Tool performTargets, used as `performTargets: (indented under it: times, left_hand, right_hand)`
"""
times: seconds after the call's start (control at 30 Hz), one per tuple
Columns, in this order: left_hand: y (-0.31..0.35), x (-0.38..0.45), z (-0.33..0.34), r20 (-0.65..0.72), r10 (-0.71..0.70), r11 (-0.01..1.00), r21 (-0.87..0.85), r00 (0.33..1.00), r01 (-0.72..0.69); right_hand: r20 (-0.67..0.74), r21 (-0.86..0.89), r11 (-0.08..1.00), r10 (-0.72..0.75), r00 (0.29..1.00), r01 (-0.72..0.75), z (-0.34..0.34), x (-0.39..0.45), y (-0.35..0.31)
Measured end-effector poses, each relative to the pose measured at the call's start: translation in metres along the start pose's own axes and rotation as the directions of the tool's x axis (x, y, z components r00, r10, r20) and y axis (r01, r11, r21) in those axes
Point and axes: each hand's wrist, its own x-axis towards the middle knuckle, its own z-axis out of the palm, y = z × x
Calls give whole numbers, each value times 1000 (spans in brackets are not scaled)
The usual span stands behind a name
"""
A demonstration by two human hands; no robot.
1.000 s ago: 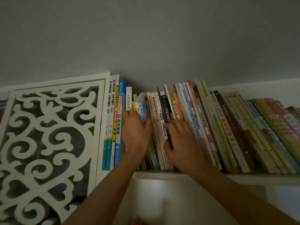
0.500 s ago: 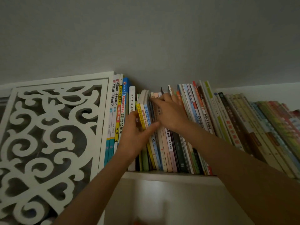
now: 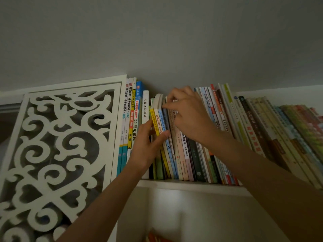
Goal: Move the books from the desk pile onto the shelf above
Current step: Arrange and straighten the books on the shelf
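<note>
Two hands reach up to one shelf (image 3: 190,185) packed with upright books, too many and too dim on the right to count. At the left end four tall workbooks (image 3: 130,119) stand against a white carved panel (image 3: 57,151), then one white book (image 3: 145,109), then a small bunch of three thin books (image 3: 158,119) with yellow, white and blue spines, raised a little above their neighbours. The left hand (image 3: 146,149) grips this bunch low down, its thumb pressed across the spines from the right and its fingers curled in on the left side, between the bunch and the white book. The right hand (image 3: 189,117) is above and just to the right, its fingertips (image 3: 166,106) curled and pinching at the top edges of the books beside the bunch; exactly which book it holds cannot be told. The bunch sits between the two hands, touching both, with its lower end hidden behind the left hand. Further right the row leans rightward, well apart from either hand
</note>
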Motion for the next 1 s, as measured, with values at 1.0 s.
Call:
performTargets:
  times: [1.0]
  left_hand:
    - [40,-40,52,-504,-80,982,108,860,154]
  right_hand:
    - [164,-454,891,79,983,4,34,-98,49]
